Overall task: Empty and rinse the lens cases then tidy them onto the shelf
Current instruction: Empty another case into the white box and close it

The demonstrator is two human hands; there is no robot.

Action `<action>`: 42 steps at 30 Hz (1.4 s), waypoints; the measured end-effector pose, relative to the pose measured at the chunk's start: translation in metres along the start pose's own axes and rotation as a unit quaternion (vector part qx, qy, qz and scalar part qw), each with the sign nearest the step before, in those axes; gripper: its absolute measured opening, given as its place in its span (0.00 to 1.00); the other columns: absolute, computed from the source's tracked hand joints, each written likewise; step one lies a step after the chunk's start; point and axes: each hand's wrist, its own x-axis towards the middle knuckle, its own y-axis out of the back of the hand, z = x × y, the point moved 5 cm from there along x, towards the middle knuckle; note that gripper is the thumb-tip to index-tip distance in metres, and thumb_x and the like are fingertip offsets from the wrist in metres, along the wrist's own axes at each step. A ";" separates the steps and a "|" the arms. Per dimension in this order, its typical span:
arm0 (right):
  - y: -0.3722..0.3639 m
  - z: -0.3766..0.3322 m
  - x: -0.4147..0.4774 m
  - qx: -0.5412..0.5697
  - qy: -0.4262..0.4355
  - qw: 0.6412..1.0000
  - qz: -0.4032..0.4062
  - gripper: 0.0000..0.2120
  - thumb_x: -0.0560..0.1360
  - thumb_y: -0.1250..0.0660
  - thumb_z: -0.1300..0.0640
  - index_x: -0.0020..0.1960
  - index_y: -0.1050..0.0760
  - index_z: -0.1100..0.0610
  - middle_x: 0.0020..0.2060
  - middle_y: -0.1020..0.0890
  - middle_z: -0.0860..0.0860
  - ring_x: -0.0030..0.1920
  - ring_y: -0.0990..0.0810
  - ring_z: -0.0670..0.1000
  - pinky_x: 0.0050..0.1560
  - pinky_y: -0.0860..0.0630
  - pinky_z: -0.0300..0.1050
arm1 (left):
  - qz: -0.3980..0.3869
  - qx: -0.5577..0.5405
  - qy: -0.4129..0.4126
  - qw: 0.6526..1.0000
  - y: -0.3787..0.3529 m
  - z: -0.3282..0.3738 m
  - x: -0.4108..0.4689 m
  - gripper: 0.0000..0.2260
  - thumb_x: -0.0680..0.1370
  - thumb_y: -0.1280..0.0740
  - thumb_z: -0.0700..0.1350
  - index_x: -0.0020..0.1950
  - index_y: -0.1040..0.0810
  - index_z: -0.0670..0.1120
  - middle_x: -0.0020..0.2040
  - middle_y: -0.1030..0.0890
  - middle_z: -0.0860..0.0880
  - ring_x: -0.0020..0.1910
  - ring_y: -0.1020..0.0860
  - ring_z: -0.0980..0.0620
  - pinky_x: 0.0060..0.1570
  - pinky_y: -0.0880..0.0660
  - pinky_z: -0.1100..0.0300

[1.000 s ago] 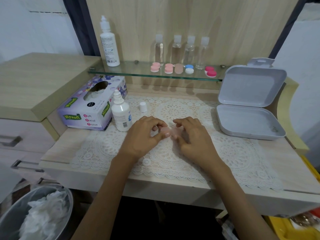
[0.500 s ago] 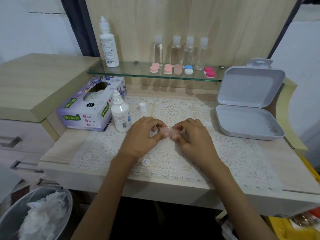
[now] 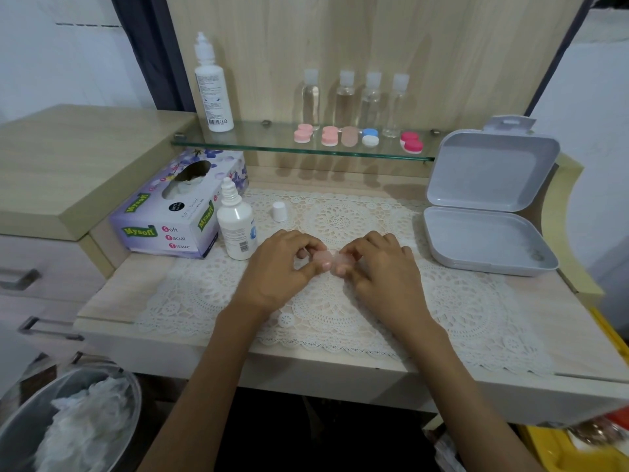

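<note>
- Head view, the only one. Left hand [image 3: 279, 267] and right hand [image 3: 381, 270] met over the middle of the lace mat [image 3: 340, 311], low above it.
- Between them sat a pale pink lens case [image 3: 332, 258]. The left thumb and curled fingers pinched its left end, and the right fingers curled round its right end. Whether its caps were on or off could not be told; the fingers covered most of it.
- On the far glass shelf [image 3: 258, 144], five cases lay in a row: two pink cases [image 3: 303, 133], a beige case [image 3: 349, 136], a blue-and-white case [image 3: 370, 137] and a red case [image 3: 412, 143]. They sat just in front of four clear bottles [image 3: 345, 100].
- The small solution bottle [image 3: 236, 229] stood uncapped just left of the left hand, its cap [image 3: 279, 211] apart on the mat.
- The grey hinged box [image 3: 486, 206] lay open at right, with nothing visible inside.
- The bin [image 3: 68, 427] at near left held crumpled tissue.
- Judgement: the task was well along. This looked like the last case off the shelf, probably being closed or opened, and shelving it remained.
</note>
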 end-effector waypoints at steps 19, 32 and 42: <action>0.001 0.002 0.000 0.090 -0.015 0.996 -0.002 0.12 0.72 0.32 0.47 0.54 0.22 0.48 0.49 0.24 0.41 0.52 0.31 0.44 0.50 0.42 0.41 | -0.001 0.012 0.008 1.000 0.001 0.003 0.001 0.11 0.72 0.27 0.51 0.51 0.18 0.50 0.43 0.21 0.58 0.45 0.26 0.58 0.50 0.27 0.57; 0.010 0.005 -0.003 0.149 -0.055 0.987 0.028 0.09 0.70 0.27 0.48 0.47 0.20 0.51 0.41 0.21 0.43 0.47 0.27 0.45 0.53 0.30 0.49 | -0.108 0.188 0.030 0.976 -0.014 -0.007 0.001 0.27 0.82 0.50 0.57 0.77 0.44 0.44 0.78 0.44 0.49 0.76 0.48 0.54 0.75 0.54 0.56; 0.022 0.028 0.020 0.170 -0.155 0.972 0.047 0.10 0.69 0.27 0.47 0.46 0.21 0.50 0.42 0.20 0.42 0.43 0.24 0.45 0.42 0.26 0.45 | -0.142 0.225 0.047 0.963 -0.017 -0.008 -0.001 0.25 0.83 0.55 0.55 0.78 0.49 0.45 0.78 0.50 0.50 0.77 0.53 0.57 0.75 0.56 0.55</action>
